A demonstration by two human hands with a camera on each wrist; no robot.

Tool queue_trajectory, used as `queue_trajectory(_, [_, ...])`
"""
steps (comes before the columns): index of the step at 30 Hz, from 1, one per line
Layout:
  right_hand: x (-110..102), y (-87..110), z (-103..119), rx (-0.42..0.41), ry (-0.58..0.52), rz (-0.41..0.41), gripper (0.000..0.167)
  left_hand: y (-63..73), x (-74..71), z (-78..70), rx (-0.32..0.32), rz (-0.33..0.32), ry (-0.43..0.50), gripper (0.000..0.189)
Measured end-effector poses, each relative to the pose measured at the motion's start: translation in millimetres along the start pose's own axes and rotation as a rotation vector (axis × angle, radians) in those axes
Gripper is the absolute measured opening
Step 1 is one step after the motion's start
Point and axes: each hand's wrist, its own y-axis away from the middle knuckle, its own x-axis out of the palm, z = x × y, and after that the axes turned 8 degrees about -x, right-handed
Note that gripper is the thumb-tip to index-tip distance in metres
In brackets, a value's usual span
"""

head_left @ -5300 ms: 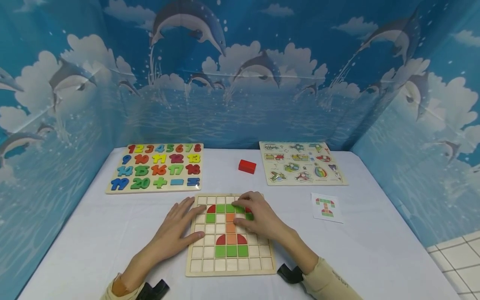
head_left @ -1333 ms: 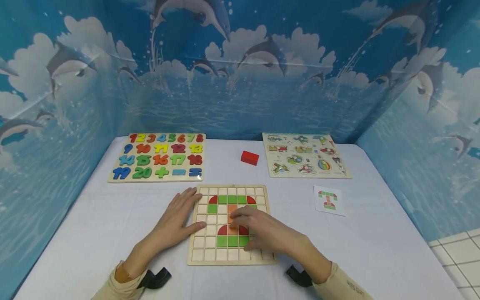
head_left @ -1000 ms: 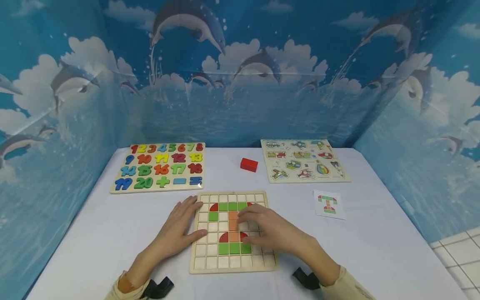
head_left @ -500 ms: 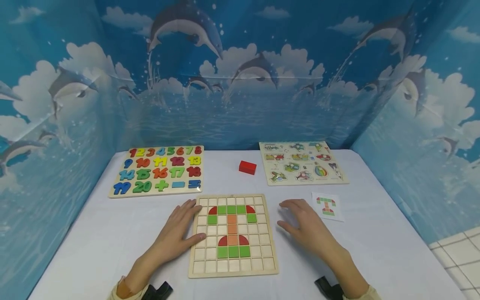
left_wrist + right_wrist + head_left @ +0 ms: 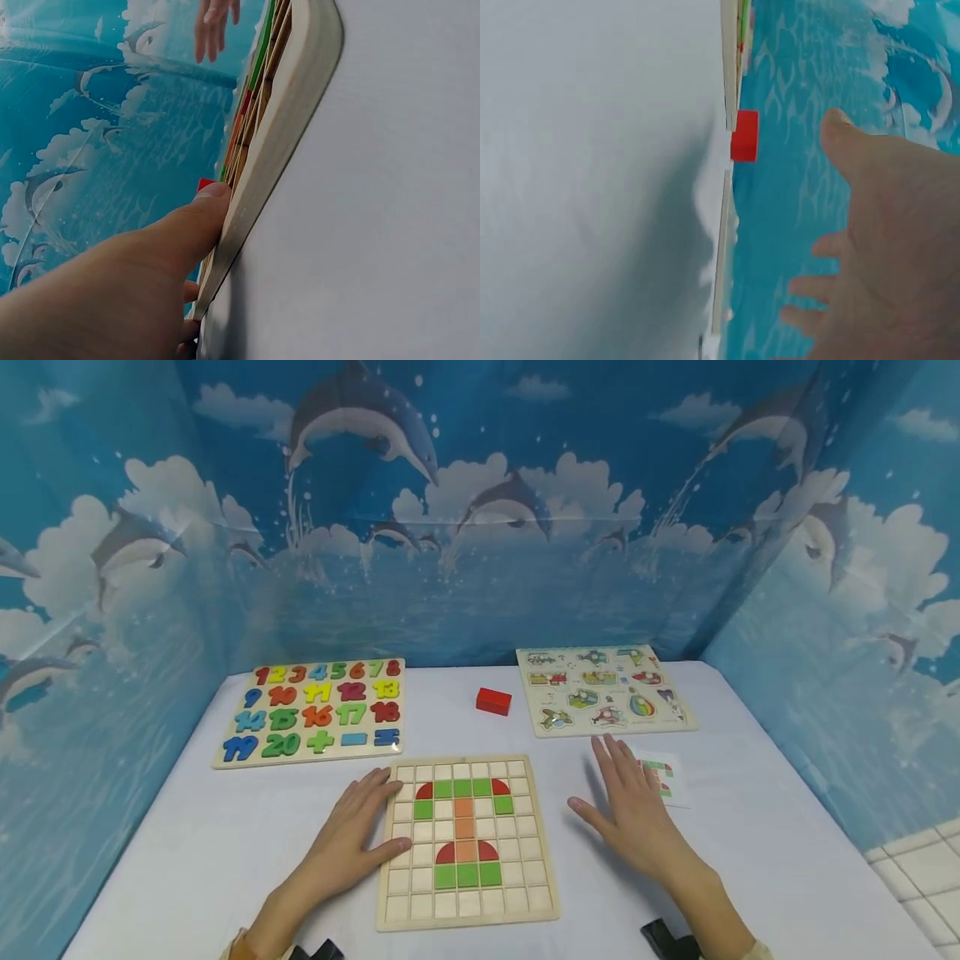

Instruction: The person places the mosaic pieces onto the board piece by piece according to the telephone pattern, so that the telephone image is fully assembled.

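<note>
A wooden grid board [image 5: 515, 899] lies in front of me, with flat tiles set in some of its squares. Green squares [image 5: 462, 788], red rounded pieces [image 5: 424, 791] and an orange column [image 5: 465, 828] make up a pattern. My left hand [image 5: 345, 835] rests at the board's left edge; in the left wrist view the thumb [image 5: 202, 214] lies along the rim. To the right of the board, my right hand [image 5: 637, 818] hovers with straight, spread fingers and holds nothing. It partly covers a small white pattern card [image 5: 675, 785].
Behind the board stands a red block [image 5: 493, 701]. A number puzzle [image 5: 307, 759] lies at the back left, a picture puzzle [image 5: 547, 695] with vehicles at the back right. A dolphin-print curtain [image 5: 480, 610] closes off the back and sides of the white-covered table.
My right hand has lifted off the board's right half, moved right towards the card, and its fingers have straightened. The left hand stays at the board's edge. The tile pattern looks the same.
</note>
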Motion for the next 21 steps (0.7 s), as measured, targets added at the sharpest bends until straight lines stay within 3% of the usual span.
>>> queue_trajectory(7, [-0.9,19.7,-19.1,0.034,0.076,-0.135,0.097,3.3,4.2,-5.3,0.011,0.018,-0.016,0.081])
queue_trajectory(14, [3.2,9.6,-19.9,-0.005,0.082,-0.124,0.092,0.9,0.1,-4.1,-0.021,0.002,-0.024,0.079])
queue_trajectory(21, [7.9,2.5,-15.7,-0.014,0.074,-0.093,0.090,-1.1,1.5,-3.9,-0.068,0.021,0.015,0.060])
